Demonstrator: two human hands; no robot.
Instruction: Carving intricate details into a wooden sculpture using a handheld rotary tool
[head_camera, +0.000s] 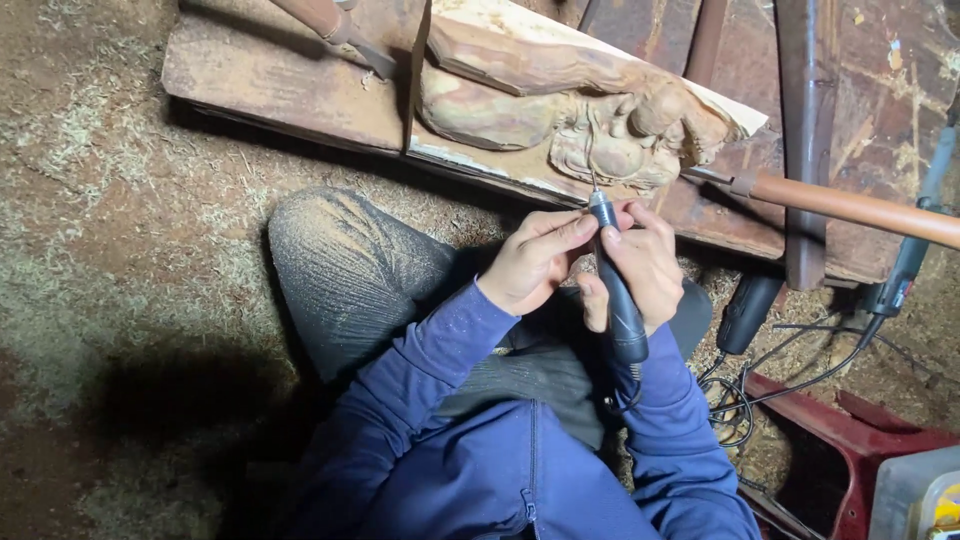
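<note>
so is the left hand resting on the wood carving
No, the left hand sits below the wood carving, pinching the rotary tool with the right hand.

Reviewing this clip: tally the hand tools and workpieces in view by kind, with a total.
Rotary handpieces, dark, pen-shaped: 3, one held in both hands, one lying by the knee, one at the right edge
Wooden-handled tools: 2, upper left and right
Carved wood pieces: 1
Total: 6
</note>
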